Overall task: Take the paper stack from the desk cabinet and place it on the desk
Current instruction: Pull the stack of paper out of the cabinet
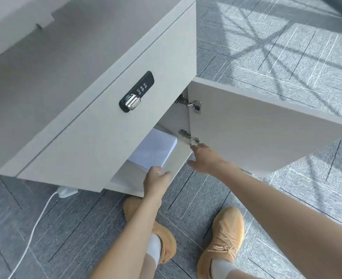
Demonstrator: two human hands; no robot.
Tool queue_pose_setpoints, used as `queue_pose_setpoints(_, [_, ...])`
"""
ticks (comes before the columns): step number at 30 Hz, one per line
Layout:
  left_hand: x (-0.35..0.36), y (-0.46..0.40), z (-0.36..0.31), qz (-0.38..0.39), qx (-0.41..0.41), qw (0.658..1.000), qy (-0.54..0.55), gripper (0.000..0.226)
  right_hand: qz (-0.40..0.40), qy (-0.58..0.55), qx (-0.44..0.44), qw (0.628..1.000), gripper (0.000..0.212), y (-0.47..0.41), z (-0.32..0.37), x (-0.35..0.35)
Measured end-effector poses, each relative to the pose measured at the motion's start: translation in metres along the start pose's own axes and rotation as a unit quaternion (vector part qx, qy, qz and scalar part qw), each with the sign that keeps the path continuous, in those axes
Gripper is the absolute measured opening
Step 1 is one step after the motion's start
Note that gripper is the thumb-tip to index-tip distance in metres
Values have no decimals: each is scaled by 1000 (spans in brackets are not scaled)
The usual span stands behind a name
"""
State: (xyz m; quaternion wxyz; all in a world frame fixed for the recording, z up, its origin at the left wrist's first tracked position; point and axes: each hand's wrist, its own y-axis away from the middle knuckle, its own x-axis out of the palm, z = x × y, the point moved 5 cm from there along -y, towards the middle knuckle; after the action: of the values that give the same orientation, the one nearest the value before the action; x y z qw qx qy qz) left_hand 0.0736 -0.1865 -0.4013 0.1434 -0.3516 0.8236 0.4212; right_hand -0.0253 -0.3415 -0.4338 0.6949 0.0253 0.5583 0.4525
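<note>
Left hand (156, 179) pinches near corner of paper stack (153, 151), stack inside desk cabinet (97, 135). Right hand (205, 158) open, empty, beside door (266, 127). Risk: one-corner grip, sheets fan, slide, spill onto floor.

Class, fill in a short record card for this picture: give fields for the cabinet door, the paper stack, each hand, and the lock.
Cabinet door: swung open to the right, hinges showing
Paper stack: white, lying inside the cabinet's lower compartment
Left hand: at the stack's near corner, touching it
Right hand: fingers spread, open, at the compartment's front edge, below the lower hinge
Combination lock: black, on the drawer front above the compartment
</note>
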Motion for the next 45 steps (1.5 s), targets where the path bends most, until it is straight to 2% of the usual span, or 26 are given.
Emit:
queue_pose_setpoints(1, [3, -15, 7, -6, -24, 999, 27, 10, 6, 1, -7, 1000, 60, -13, 2, 8])
queue_pose_setpoints(4, [17, -58, 27, -5, -90, 989, 116, 25, 33, -15, -20, 999, 58, -50, 11, 35])
queue_pose_setpoints(6, [30, -87, 40, 0, -127, 967, 220, 10, 55, -42, -13, 997, 55, -74, 15, 50])
queue_pose_setpoints(9, [48, -125, 66, -22, -168, 940, 296, 31, 69, -63, 0, 996, 55, -109, 16, 69])
queue_pose_setpoints(10, [52, -137, 74, -34, -167, 940, 297, 31, 69, -67, -2, 995, 56, -120, 16, 75])
queue_pose_setpoints(12, [59, -155, 85, -60, -176, 939, 288, 12, 64, -61, -13, 996, 60, -141, 18, 84])
queue_pose_setpoints(15, [62, -177, 99, -113, -193, 933, 281, 21, 42, -40, -32, 998, 64, -171, 22, 90])
queue_pose_setpoints(18, [63, -202, 108, -148, -190, 935, 262, 59, 14, -26, -41, 999, 61, -202, 28, 91])
queue_pose_setpoints(22, [67, -224, 117, -182, -224, 927, 241, 77, -1, -1, -40, 999, 63, -234, 36, 98])
queue_pose_setpoints(28, [72, -242, 125, -200, -237, 927, 210, 63, 1, 41, -30, 999, 82, -260, 34, 116])
queue_pose_setpoints(32, [69, -234, 122, -224, -215, 930, 195, 43, -44, 60, -28, 997, 65, -254, 28, 124])
queue_pose_setpoints(37, [73, -216, 130, -216, -219, 933, 187, 32, -26, 3, 41, 999, 50, -239, 13, 130])
queue_pose_setpoints(42, [90, -194, 144, -210, -197, 951, 114, 41, -54, -13, 48, 997, 42, -210, -18, 140])
queue_pose_setpoints(45, [107, -176, 144, -203, -194, 952, 125, 42, -72, -65, 73, 993, 39, -194, -41, 141])
